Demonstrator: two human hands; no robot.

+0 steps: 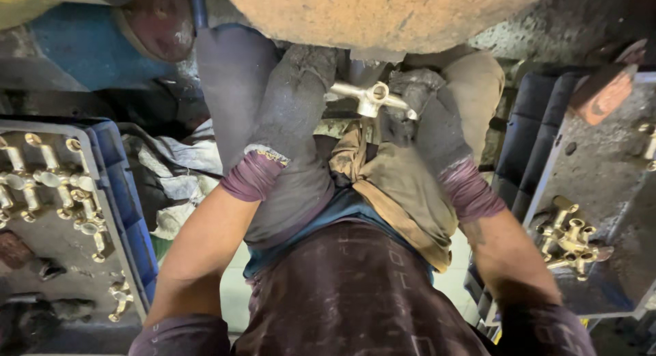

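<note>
Brass tap body (370, 97) sits just under the big tan wheel (383, 14), gripped at either end by the gloved left hand (290, 103) and gloved right hand (427, 117). More brass fittings (51, 185) lie in the blue tray (130, 212) to the left, and a small pile (568, 238) rests to the right.

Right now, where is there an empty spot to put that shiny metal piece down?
The right tray has bare grey room between the block at its top and the brass pile near its front. The left crate is crowded along the top with fittings, with some bare floor lower down. Both the left hand and the right hand hold the piece.
</note>
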